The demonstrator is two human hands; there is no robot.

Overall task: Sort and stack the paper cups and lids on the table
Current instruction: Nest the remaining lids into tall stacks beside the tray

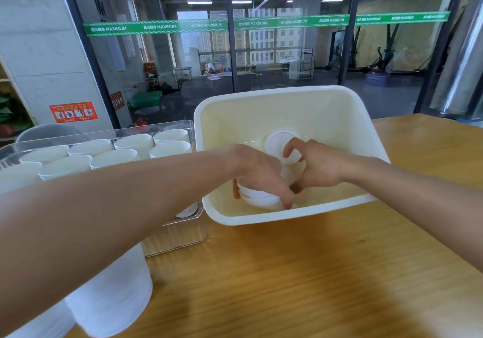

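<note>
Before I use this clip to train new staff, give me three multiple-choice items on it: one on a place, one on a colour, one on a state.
1. Where are both hands working?
A. inside the white bin
B. inside the clear tray
C. on the bare tabletop

2. What colour are the lids being gathered?
A. green
B. white
C. black

3. What is the left hand doing?
A. lying flat and idle
B. pointing at the window
C. gripping a stack of lids

Key: 1 A, the left hand and right hand reach into the white bin. 2 B, the lids are white. 3 C, its fingers curl round the stack.
</note>
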